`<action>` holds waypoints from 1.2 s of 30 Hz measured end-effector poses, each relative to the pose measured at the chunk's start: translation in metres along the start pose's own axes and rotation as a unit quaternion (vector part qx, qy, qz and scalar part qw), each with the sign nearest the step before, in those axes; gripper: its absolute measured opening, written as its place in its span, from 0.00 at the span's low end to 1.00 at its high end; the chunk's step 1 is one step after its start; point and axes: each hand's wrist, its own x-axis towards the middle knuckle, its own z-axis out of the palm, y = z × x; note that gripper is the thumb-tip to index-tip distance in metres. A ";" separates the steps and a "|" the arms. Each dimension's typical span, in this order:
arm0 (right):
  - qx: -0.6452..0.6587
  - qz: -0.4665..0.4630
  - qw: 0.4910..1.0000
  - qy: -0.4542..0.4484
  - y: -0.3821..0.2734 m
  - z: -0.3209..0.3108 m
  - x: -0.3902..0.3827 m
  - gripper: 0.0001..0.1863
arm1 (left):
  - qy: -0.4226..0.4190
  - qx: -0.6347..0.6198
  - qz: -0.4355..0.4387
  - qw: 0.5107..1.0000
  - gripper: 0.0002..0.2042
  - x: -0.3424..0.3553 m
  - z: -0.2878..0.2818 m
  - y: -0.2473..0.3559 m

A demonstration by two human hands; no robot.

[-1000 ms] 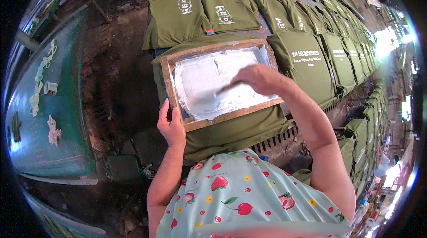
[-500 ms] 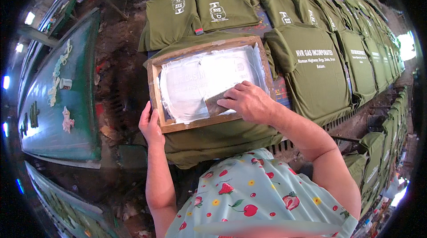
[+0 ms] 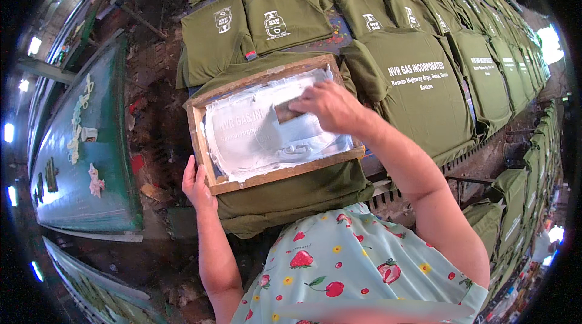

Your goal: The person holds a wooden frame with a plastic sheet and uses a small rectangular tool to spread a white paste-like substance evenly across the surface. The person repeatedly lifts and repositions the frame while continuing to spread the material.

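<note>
A wooden-framed screen (image 3: 288, 170) smeared with thick white ink (image 3: 242, 154) lies over an olive-green shirt (image 3: 291, 190), faint raised lettering showing in the ink. My left hand (image 3: 198, 183) is closed on the frame's near-left corner. My right hand (image 3: 324, 106) grips a flat, brownish squeegee (image 3: 287, 116) inside the frame, on the ink toward the upper right; its far part is hidden under my fingers.
Rows of olive-green shirts (image 3: 418, 112) with white prints cover the long table ahead and to the right. More shirts (image 3: 509, 203) hang over a lower rail at right. A green board (image 3: 103, 197) with rag scraps and a cup stands at left, across a dark, littered gap.
My right hand and the squeegee have moved about within the frame, most lately from the near edge up toward the far side. My left hand stays on the frame's corner.
</note>
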 end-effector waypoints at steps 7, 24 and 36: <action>0.014 0.007 1.000 -0.021 -0.071 -0.012 -0.049 0.24 | -0.005 -0.047 -0.033 0.998 0.24 -0.003 0.001 0.003; 0.021 -0.009 0.999 -0.033 -0.106 0.032 0.092 0.25 | -0.030 0.041 -0.010 0.999 0.23 -0.006 -0.003 -0.003; 0.055 0.006 0.996 -0.070 -0.090 0.034 0.164 0.22 | -0.063 0.036 0.026 0.997 0.23 -0.005 -0.005 -0.002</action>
